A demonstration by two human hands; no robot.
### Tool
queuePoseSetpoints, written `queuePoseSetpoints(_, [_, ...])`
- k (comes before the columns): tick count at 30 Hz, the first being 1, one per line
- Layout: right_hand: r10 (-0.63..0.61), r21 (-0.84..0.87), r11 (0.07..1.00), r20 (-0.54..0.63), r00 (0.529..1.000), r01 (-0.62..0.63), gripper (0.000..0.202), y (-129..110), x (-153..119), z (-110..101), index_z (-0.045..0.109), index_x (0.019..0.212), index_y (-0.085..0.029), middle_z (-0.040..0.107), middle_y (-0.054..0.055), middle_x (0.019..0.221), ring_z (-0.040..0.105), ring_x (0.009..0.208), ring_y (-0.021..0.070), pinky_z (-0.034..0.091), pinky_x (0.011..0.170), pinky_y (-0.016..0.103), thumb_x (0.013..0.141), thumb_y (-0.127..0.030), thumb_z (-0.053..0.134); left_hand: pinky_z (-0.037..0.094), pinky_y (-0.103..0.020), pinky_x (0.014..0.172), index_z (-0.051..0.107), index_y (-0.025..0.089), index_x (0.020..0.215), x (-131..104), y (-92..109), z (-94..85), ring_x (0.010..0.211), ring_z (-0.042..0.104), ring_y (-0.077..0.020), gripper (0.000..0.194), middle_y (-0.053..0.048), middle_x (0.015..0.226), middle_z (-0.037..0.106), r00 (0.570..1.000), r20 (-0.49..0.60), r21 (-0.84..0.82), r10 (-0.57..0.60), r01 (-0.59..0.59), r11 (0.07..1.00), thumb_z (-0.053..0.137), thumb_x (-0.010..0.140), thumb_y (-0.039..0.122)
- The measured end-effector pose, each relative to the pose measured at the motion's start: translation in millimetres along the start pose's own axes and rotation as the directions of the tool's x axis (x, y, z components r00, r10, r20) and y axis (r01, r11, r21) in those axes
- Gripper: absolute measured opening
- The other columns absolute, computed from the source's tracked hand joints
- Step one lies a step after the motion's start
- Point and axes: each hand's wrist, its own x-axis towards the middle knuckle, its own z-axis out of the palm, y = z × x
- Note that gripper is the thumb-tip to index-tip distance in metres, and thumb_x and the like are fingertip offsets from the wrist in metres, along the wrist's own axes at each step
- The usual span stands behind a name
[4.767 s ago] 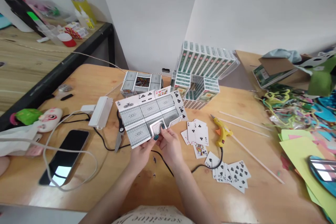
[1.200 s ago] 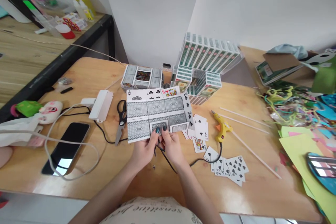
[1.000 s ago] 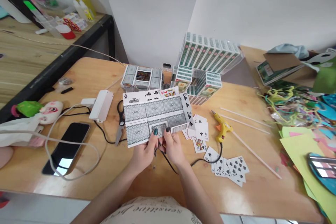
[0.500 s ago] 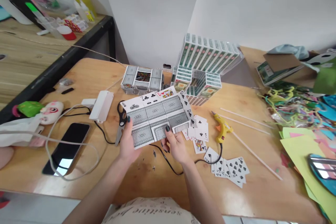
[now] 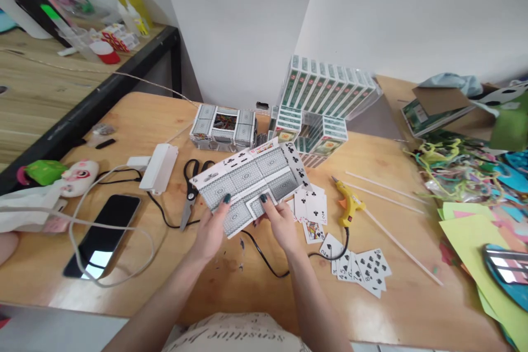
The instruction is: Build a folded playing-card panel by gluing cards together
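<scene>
Between my hands, above the table, is a panel of joined playing cards (image 5: 247,176), mostly grey backs, with card faces along its far and right edges. My left hand (image 5: 213,229) pinches its near left part, thumb on top. My right hand (image 5: 280,225) grips the near edge, its thumb on a card that lies over the others; the fingers beneath are partly hidden. Black scissors (image 5: 190,192) lie left of the panel. To the right are loose playing cards (image 5: 315,206), a fan of spades (image 5: 358,268) and a yellow glue gun (image 5: 350,203).
Behind the panel stand a box covered in cards (image 5: 225,126) and stacked green card packs (image 5: 325,85). White glue sticks (image 5: 385,191) lie at right, near coloured paper (image 5: 474,253). A phone (image 5: 105,234), a white cable and a power strip (image 5: 160,168) occupy the left.
The panel's far left side has tilted, so its top-row cards look narrower. My left hand has slid right along the near edge, its thumb now over the panel.
</scene>
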Motion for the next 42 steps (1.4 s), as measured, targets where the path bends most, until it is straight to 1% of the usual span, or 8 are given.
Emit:
queuePoseSetpoints(5, [-0.029,0.135,0.99,-0.141,0.99,0.048,0.04,-1.2,5.6,-16.7,0.056,0.096,-0.021,0.063,0.001,0.08,0.053,0.063,0.0128,0.045,0.055,0.023,0.073,-0.052,0.065,0.044,-0.05,0.098,0.054,0.026,0.125,-6.4,26.8,-17.9,0.121,0.049,-0.0366,0.081,-0.012,0.128,0.058,0.894,0.448,-0.032,-0.008,0.025,0.999,0.078,0.052,0.051])
queuePoseSetpoints(9, [0.038,0.125,0.992,-0.124,0.992,-0.023,0.036,0.1,5.0,-28.3,0.058,0.095,-0.022,0.065,0.001,0.083,0.057,0.068,0.0147,0.048,0.06,0.026,0.076,-0.053,0.061,0.041,-0.054,0.097,0.041,0.031,0.137,2.3,50.2,-26.4,0.125,0.044,-0.0398,0.099,-0.012,0.135,0.051,0.871,0.491,0.002,-0.031,0.035,0.999,0.078,0.048,0.054])
queuePoseSetpoints(14, [-0.054,-0.064,0.997,-0.181,0.982,0.042,0.041,-1.5,4.7,-20.8,0.055,0.109,-0.023,0.063,0.005,0.112,0.056,0.108,0.0218,0.045,0.092,0.034,0.08,-0.052,0.054,0.034,-0.046,0.106,0.046,0.024,0.134,11.7,41.7,-23.3,0.131,0.038,-0.0342,0.077,-0.011,0.133,0.053,0.818,0.57,0.276,-0.072,-0.108,0.955,0.076,0.064,0.032])
queuePoseSetpoints(19, [-0.19,-0.293,0.949,-0.235,0.953,0.116,0.078,2.2,6.8,-19.4,0.036,0.127,-0.018,0.053,0.013,0.124,0.052,0.114,0.025,0.041,0.1,0.039,0.062,-0.035,0.076,0.039,-0.046,0.102,0.044,0.024,0.135,8.9,38.1,-14.6,0.13,0.041,-0.032,0.068,-0.011,0.128,0.058,0.724,0.673,0.256,-0.152,-0.035,0.966,0.069,0.072,0.027])
queuePoseSetpoints(27, [-0.175,-0.191,0.969,-0.067,0.982,0.159,0.065,5.6,8.6,-21.3,0.04,0.132,-0.021,0.055,0.006,0.127,0.05,0.117,0.0227,0.039,0.102,0.036,0.069,-0.021,0.054,0.034,-0.043,0.107,0.052,0.025,0.125,15.5,30.8,-1.9,0.129,0.042,-0.0284,0.059,-0.009,0.137,0.05,0.832,0.552,0.321,-0.046,-0.162,0.933,0.07,0.068,0.021])
queuePoseSetpoints(37, [0.006,-0.225,0.974,0.116,0.993,0.021,0.037,-10.2,-4.2,-38.3,0.06,0.116,-0.025,0.065,0.005,0.109,0.061,0.093,0.0216,0.051,0.075,0.033,0.083,-0.038,0.05,0.034,-0.046,0.106,0.055,0.022,0.118,40.4,15.5,-10.0,0.118,0.054,-0.0268,0.05,-0.008,0.125,0.06,0.974,0.207,0.44,0.091,-0.176,0.881,0.065,0.069,0.021])
queuePoseSetpoints(40, [-0.022,-0.414,0.909,-0.17,0.985,-0.051,0.043,-12.0,-3.4,-65.3,0.064,0.108,-0.019,0.063,0.01,0.107,0.061,0.07,0.019,0.049,0.064,0.034,0.083,-0.048,0.046,0.035,-0.044,0.105,0.056,0.022,0.117,43.4,15.4,-15.8,0.117,0.054,-0.0265,0.05,-0.008,0.123,0.061,0.982,0.153,0.421,0.107,-0.163,0.892,0.066,0.068,0.021])
queuePoseSetpoints(42, [-0.154,-0.613,0.765,-0.472,0.868,-0.197,0.044,-7.7,-1.4,-85.8,0.064,0.106,-0.018,0.061,0.012,0.108,0.06,0.072,0.0209,0.047,0.069,0.037,0.077,-0.049,0.053,0.036,-0.043,0.105,0.056,0.022,0.116,44.7,14.8,-17.4,0.117,0.054,-0.026,0.05,-0.008,0.12,0.063,0.986,0.118,0.395,0.12,-0.158,0.905,0.066,0.068,0.019])
